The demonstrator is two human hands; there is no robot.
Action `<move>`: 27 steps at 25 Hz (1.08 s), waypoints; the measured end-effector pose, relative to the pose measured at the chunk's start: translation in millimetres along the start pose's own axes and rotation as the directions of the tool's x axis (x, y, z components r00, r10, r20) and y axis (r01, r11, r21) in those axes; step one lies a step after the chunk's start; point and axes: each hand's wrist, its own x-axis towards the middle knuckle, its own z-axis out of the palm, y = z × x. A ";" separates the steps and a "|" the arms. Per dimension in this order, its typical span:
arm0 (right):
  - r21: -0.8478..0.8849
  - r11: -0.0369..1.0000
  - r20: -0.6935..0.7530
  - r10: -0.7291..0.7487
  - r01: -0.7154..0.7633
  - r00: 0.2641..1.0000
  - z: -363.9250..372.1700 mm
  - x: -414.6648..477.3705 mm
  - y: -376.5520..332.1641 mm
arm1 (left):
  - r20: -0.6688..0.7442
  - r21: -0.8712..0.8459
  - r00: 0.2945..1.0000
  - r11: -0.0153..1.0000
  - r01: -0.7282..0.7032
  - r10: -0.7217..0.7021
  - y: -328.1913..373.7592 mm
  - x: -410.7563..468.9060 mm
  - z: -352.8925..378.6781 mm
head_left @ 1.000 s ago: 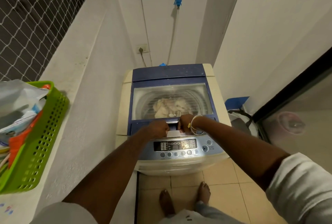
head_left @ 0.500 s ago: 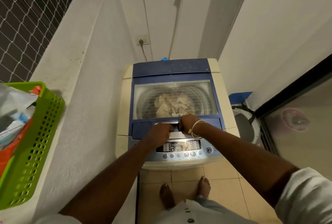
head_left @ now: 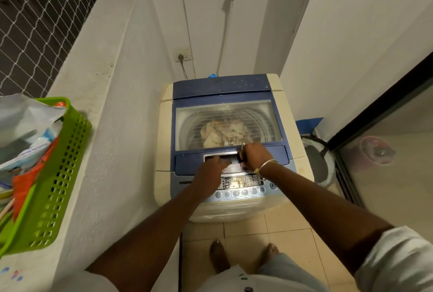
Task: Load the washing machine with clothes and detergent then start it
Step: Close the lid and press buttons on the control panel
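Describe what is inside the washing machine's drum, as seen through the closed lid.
Through the lid's window, pale crumpled clothes lie in the ribbed drum. The lid's blue frame, the left hand and the right hand cover the front edge; detergent cannot be seen.

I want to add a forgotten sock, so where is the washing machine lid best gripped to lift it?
Grip the recessed silver handle at the lid's front edge, coming from the front above the control panel. The recess lets fingers hook under, and the hinge likely sits at the rear, so the front should swing up. Both the left hand and right hand already rest there.
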 end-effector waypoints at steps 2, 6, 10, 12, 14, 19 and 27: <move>0.030 0.998 -0.123 -0.042 0.046 0.991 8.7 -18.9 0.8 | -0.066 -0.005 0.997 0.999 -0.032 0.032 4.7 -16.4 4.4; -0.021 0.993 -0.301 -0.116 0.115 0.947 26.2 -57.8 6.9 | -0.156 0.035 0.987 0.999 0.036 -0.030 14.8 -53.1 9.1; -0.046 0.981 -0.305 -0.192 0.187 0.933 37.5 -96.1 23.1 | -0.207 0.075 0.973 0.989 0.123 -0.106 30.8 -80.2 16.8; -0.040 0.979 -0.280 -0.203 0.200 0.938 42.5 -112.4 29.2 | -0.220 0.105 0.967 0.982 0.154 -0.129 45.4 -92.4 22.4; -0.016 0.980 -0.250 -0.194 0.197 0.948 46.7 -128.1 31.3 | -0.216 0.136 0.965 0.975 0.177 -0.146 57.1 -104.2 28.7; -0.042 0.980 -0.172 -0.199 0.194 0.965 60.0 -168.3 29.5 | -0.165 0.196 0.959 0.946 0.260 -0.229 80.6 -139.0 35.0; -0.108 0.984 -0.192 -0.163 0.145 0.968 56.6 -197.4 13.8 | -0.139 0.254 0.966 0.935 0.247 -0.217 87.8 -168.3 21.6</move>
